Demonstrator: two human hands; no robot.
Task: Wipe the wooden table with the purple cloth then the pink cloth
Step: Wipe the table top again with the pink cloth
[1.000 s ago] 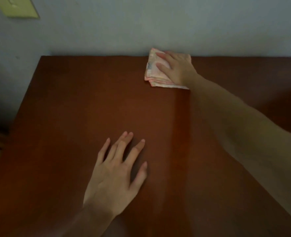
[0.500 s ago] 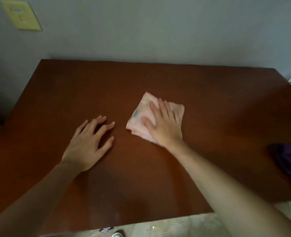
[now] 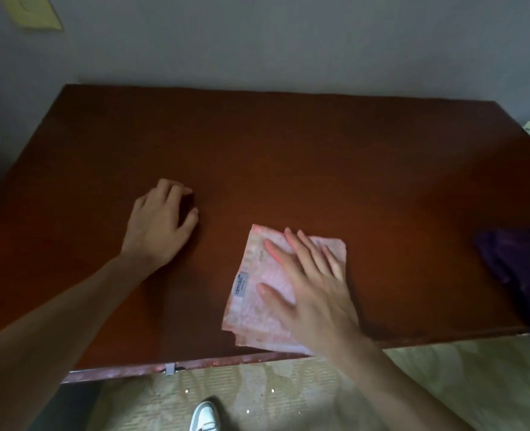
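In the head view, the pink cloth has come nearer the front edge of the wooden worktop than half a second ago, its lower corner now almost at that edge. The right hand presses it flat, grip apart with fingers straight and spread. The left hand rests on bare wood, fingers more curled than before, clamped on nothing. Counted: two hands, two cloths, one worktop. The purple cloth lies crumpled at the right front corner, well apart from the pink one. One white shoe shows on the floor.
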